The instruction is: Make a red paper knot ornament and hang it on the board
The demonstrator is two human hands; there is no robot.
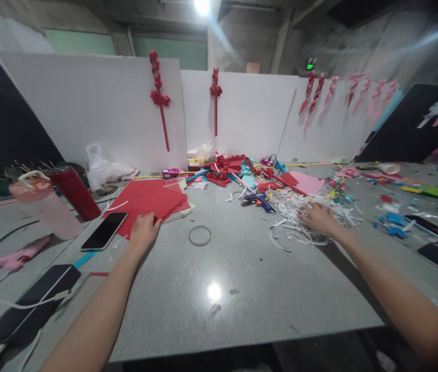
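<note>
My left hand (pixel 144 230) rests at the near edge of a stack of red paper sheets (pixel 143 195), its fingers curled in and nothing visible in them. Over on the right, my right hand (pixel 317 219) lies on a heap of white paper strips (pixel 294 209), fingers apart and reaching forward. Just left of that heap is a dark blue glue gun (pixel 258 200). Between my hands a thin ring (pixel 200 235) lies on the grey table (pixel 219 274). A phone (pixel 105 231) with a dark screen sits left of my left hand.
At left stand a pinkish bottle (pixel 50 206) and a red tumbler (pixel 74 192), near a pink glue gun (pixel 17 254) and a black power bank (pixel 33 302) with cables. Red paper decorations (pixel 159 98) hang on white panels (pixel 238 113). Blue scraps (pixel 394 223) lie right.
</note>
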